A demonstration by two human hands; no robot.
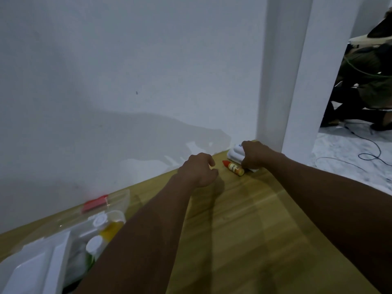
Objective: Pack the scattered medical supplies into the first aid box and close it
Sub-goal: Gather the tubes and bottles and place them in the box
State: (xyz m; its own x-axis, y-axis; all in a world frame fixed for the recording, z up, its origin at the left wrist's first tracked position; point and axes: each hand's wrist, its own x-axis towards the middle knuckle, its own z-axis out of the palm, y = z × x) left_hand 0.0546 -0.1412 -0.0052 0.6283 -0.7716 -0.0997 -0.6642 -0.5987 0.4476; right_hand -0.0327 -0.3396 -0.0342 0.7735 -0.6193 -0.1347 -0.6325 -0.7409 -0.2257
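Note:
At the far corner of the wooden table [244, 219], my right hand [255, 154] grips a white pack of supplies [234, 154] with blue print. A small yellow bottle with a red cap [233, 167] lies on the table just left of that hand. My left hand [200, 168] hovers a little left of the bottle, fingers loosely curled and holding nothing. The first aid box [34, 266], white and open, sits at the bottom left. It holds a clear zip bag [106, 213] with a red strip, a white cap and yellow items; my left forearm hides part of it.
A white wall runs along the table's far edge, and a white pillar [282, 81] stands at the far right corner. Beyond the pillar are a pale floor, a black cable [369, 153] and a seated person's legs [364, 85].

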